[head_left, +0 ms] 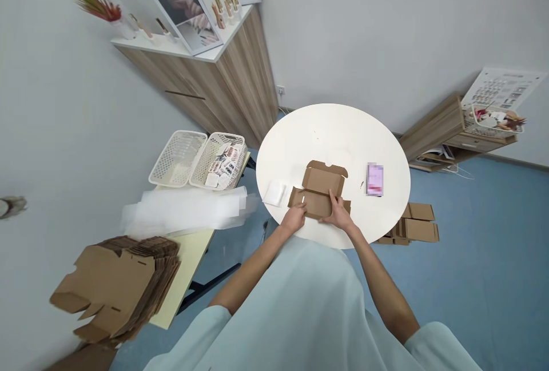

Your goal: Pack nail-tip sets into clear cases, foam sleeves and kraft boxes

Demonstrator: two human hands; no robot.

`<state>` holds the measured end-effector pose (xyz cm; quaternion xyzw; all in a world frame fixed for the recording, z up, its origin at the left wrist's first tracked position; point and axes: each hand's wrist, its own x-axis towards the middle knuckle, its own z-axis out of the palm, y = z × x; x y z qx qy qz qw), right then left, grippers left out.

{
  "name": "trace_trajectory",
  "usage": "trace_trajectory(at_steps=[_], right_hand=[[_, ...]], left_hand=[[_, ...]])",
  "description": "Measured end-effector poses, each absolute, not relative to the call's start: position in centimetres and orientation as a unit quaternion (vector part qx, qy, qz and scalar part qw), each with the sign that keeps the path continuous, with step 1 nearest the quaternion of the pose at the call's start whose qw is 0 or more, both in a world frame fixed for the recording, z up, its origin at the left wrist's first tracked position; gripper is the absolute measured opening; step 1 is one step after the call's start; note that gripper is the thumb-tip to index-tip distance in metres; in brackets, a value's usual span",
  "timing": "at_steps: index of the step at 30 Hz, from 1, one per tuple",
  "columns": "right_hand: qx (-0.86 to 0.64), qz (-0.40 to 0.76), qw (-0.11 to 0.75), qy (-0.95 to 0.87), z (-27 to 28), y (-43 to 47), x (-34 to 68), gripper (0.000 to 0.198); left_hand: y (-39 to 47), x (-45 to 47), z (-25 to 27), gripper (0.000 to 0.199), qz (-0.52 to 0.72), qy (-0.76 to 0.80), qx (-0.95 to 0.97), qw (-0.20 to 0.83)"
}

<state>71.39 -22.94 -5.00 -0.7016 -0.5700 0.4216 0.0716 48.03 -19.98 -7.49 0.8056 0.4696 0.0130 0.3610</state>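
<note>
A brown cardboard box (pixel 323 181) lies partly folded on the round white table (pixel 332 122), its lid flap raised on the far side. My left hand (pixel 294 218) grips the near left corner of the box, fingers bent over its side wall. On the near right part, my right hand (pixel 338 214) holds the box with its thumb inside and the other fingers at the near edge. Left of the box lies a small white packet (pixel 274 193). To the right is a phone-like pink and purple item (pixel 374 180), blurred out.
On the left side table (pixel 189 259) are a stack of flat cardboard blanks (pixel 115 285), white translucent sheets (pixel 193 208) and two white baskets (pixel 178 156), one with printed packets (pixel 225 166). Folded boxes (pixel 420 230) sit low at the right. A wooden cabinet (pixel 240 79) stands behind.
</note>
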Motion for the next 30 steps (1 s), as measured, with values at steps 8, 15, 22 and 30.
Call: trace_trajectory(at_steps=[8,15,22,30], right_hand=[[-0.709,0.419,0.074,-0.563,-4.5,-23.1,71.5,0.132],[-0.708,0.414,0.064,-0.569,-4.9,-22.9,71.8,0.130],[-0.701,0.414,0.061,-0.577,-4.9,-22.6,71.9,0.134],[-0.704,0.426,0.060,-0.565,-5.1,-22.4,72.0,0.139]], left_hand=[[-19.3,48.2,-6.5,0.107,0.034,0.564,0.709,0.422],[-18.0,48.4,-6.3,0.079,0.011,0.565,0.711,0.418],[-18.4,47.5,-5.6,0.066,0.051,0.529,0.722,0.443],[-17.8,45.6,-5.4,0.032,0.069,0.692,0.658,0.290]])
